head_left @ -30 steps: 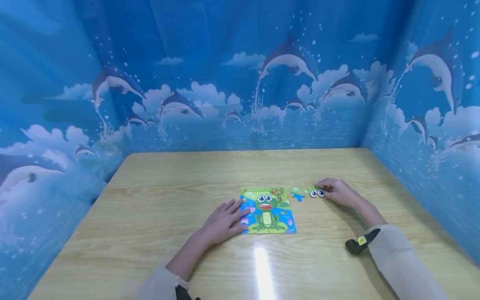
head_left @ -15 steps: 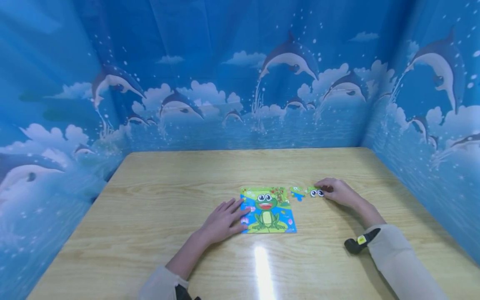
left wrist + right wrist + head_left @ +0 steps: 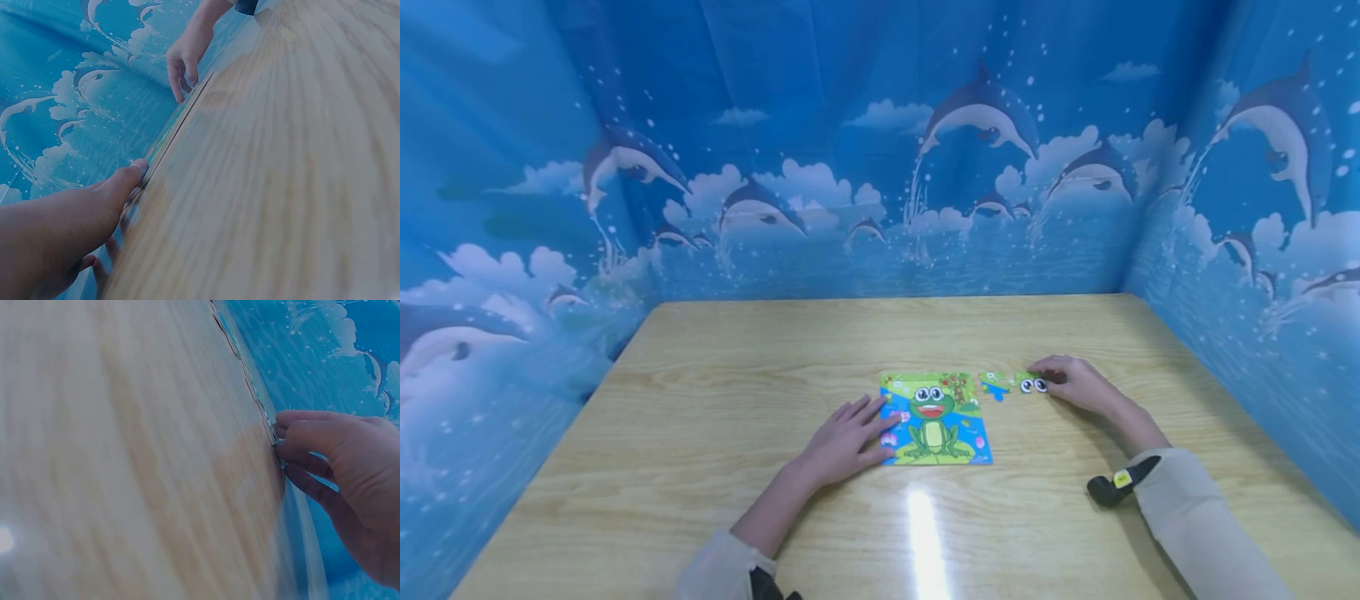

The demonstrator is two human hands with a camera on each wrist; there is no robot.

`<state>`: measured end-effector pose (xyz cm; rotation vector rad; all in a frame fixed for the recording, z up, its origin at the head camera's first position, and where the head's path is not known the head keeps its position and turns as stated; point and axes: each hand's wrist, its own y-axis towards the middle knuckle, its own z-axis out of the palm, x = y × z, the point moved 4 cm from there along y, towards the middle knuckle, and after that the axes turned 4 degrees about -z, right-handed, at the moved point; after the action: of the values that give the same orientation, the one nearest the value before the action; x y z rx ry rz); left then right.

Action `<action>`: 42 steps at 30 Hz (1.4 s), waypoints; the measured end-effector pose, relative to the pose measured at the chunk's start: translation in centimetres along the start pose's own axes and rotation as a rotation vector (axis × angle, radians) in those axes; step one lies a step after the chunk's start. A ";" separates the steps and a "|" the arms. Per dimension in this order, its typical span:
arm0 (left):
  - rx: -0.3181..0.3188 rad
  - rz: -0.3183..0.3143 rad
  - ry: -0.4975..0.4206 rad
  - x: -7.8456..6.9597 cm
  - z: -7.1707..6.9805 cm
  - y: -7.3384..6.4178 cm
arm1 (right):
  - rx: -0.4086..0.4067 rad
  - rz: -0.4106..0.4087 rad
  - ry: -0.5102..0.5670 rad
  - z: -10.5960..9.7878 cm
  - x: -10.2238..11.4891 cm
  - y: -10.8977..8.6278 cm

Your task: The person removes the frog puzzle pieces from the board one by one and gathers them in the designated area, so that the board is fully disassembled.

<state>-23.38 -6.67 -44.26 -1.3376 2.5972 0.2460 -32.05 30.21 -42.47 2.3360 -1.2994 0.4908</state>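
A square frog picture board (image 3: 934, 433) lies flat on the table. My left hand (image 3: 844, 446) rests with spread, fairly straight fingers on its left edge; the left wrist view has the thumb (image 3: 132, 177) at that edge. To the board's right are a small blue-and-green puzzle piece (image 3: 995, 386) and, beside it, a green puzzle piece with big cartoon eyes (image 3: 1027, 384). My right hand (image 3: 1078, 386) pinches the right end of the eyes piece, its fingertips covering that end. In the right wrist view, thumb and curled fingers (image 3: 300, 434) meet at the thin edge of the piece.
The pale wood-grain table (image 3: 715, 400) spreads around the board. A blue curtain printed with dolphins (image 3: 850, 167) stands behind it and along both sides. A strip of glare (image 3: 925, 533) shines on the front of the table. A black wrist strap (image 3: 1120, 483) sits at the right sleeve.
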 end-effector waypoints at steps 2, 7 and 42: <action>0.000 0.001 -0.002 0.0 0.0 0.0 | 0.005 0.004 -0.002 -0.1 0.0 0.0; 0.001 0.005 -0.001 -0.1 -0.1 0.0 | -0.007 0.001 0.010 -0.4 0.7 0.0; -0.035 -0.051 -0.009 -0.6 -0.1 0.2 | 0.090 -0.073 0.131 5.4 10.7 6.0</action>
<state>-23.17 -6.12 -43.99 -1.4084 2.5593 0.2892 -31.29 17.01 -40.67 2.3712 -1.1500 0.6793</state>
